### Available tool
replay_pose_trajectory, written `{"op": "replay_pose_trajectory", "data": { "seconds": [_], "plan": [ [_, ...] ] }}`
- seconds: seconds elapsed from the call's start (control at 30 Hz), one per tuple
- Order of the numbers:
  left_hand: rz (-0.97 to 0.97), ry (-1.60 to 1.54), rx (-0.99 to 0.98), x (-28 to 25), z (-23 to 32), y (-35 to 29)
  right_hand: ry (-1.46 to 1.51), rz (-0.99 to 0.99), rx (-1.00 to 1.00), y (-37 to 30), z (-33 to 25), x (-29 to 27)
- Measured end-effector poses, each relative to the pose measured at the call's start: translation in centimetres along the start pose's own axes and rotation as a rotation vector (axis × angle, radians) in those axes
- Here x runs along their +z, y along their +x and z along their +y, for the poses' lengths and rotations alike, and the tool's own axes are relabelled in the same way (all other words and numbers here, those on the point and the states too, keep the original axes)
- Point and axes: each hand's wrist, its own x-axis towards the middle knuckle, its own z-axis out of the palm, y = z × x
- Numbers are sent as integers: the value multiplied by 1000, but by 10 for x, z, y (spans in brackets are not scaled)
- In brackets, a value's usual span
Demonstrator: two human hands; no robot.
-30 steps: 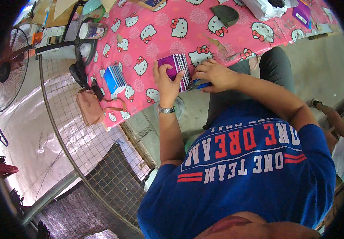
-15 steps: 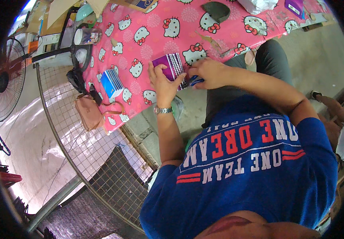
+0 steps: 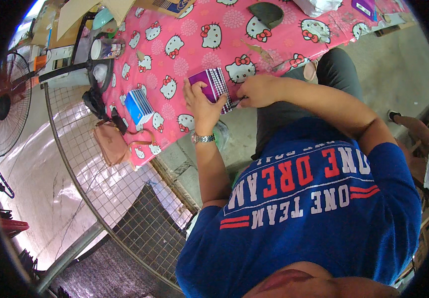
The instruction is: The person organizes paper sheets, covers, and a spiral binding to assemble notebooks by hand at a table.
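Observation:
On the pink patterned table, a fanned stack of small purple spiral notebooks (image 3: 202,78) lies near the front edge, white-dotted bindings toward the right. My left hand (image 3: 203,104), with a metal watch on its wrist, is closed on the stack, fingers on the covers and thumb near the bindings. My right hand (image 3: 260,91) is closed round a small tool that looks like blue-handled pliers. Its dark tip (image 3: 235,103) meets the bindings at their near right corner; the handles are mostly hidden by my fingers. A second stack, of blue spiral notebooks (image 3: 138,107), lies to the left.
A tan shoulder bag (image 3: 110,143) hangs at the table's left corner beside a wire mesh panel (image 3: 83,164). A clear plastic jar (image 3: 106,48) and cardboard stand at the far left. A dark green half-round piece (image 3: 265,14) lies toward the back. A fan (image 3: 6,102) stands beyond.
My right hand has turned slightly, so the blue handles that showed are now mostly covered. The left hand and the purple notebooks have barely moved.

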Motion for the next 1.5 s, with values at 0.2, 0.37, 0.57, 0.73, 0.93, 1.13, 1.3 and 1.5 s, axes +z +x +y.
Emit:
{"op": "replay_pose_trajectory", "data": {
  "seconds": [0.2,0.37,0.57,0.73,0.93,1.13,1.3,1.5],
  "plan": [
    [-15,18,-16,0,4,0,-71,-13,3,-3,1,5],
    [-11,112,-15,4,6,-1,-297,250,-174,-12,11,7],
    [-27,124,-34,4,6,0,-264,174,-152,-4,12,7],
    [-31,126,-35,3,6,0,-275,216,-157,-5,12,7],
    [-41,110,-36,4,7,0,-317,219,-191,-3,12,11],
    [-62,135,-33,2,10,2,-127,-119,49,10,-1,1],
    [-64,138,-31,2,8,-1,-249,26,-20,-3,0,-4],
    [-60,167,-37,2,13,1,-391,89,-117,-2,3,0]
  ]
}}
